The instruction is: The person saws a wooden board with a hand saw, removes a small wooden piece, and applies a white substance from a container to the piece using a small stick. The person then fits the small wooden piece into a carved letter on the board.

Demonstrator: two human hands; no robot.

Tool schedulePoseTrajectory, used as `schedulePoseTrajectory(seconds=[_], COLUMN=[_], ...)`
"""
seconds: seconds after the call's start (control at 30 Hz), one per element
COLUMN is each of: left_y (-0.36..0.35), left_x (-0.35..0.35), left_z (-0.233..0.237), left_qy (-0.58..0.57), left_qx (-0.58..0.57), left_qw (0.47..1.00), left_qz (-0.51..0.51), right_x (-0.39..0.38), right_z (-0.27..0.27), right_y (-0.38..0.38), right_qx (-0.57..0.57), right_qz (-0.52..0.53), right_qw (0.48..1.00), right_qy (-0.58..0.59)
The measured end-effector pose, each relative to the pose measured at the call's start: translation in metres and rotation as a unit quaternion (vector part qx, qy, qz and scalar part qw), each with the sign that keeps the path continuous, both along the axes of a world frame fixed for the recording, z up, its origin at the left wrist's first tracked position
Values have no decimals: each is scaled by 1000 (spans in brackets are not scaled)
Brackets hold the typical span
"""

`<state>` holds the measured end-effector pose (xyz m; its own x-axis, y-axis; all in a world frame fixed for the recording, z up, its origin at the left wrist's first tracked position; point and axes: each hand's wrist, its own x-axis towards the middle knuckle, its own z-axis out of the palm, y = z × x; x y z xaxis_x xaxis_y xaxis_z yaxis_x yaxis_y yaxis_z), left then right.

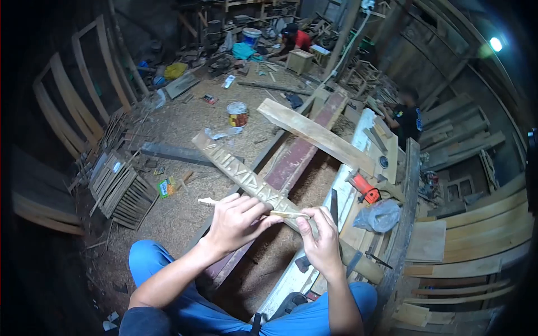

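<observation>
My left hand is closed around a thin, pale stick-like piece, whose exact kind I cannot make out. A whitish end pokes out on the left side of that fist. My right hand pinches the right end of the piece between thumb and fingers. Just beyond and beneath both hands lies a long wooden board carved with angular relief shapes. It slants away to the upper left, and its near end is partly hidden by my hands.
A plain plank lies across the dark red beam. To the right are a red power tool and a plastic bag. A paint can stands on the shavings-strewn floor. Two people work further off.
</observation>
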<state>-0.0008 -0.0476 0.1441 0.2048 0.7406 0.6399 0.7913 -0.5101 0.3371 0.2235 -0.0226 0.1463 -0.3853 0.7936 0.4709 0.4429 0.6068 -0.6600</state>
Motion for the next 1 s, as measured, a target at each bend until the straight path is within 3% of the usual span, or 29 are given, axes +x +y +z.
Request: schedulePoseTrajectory(seconds=[0.07, 0.1, 0.37, 0.53, 1.0], left_y=[-3, -4, -2, -8, -7], left_x=[-8, -10, -11, -4, 18], left_z=[0, 1, 1, -5, -10], left_qy=[-30, -32, 51, 92, 46], left_qx=[-26, -30, 76, 75, 79], left_qw=[999, 999, 996, 993, 993], left_qz=[4, 8, 20, 18, 73], right_x=[-13, -17, -19, -20, -27], right_z=[-8, -11, -8, -12, -26], right_y=[-6, -7, 1, -7, -8], right_qx=[-167, -171, 110, 115, 189], right_qz=[-14, -11, -18, -4, -122], right_qw=[983, 982, 993, 990, 972], right_qy=[81, 79, -45, -79, -70])
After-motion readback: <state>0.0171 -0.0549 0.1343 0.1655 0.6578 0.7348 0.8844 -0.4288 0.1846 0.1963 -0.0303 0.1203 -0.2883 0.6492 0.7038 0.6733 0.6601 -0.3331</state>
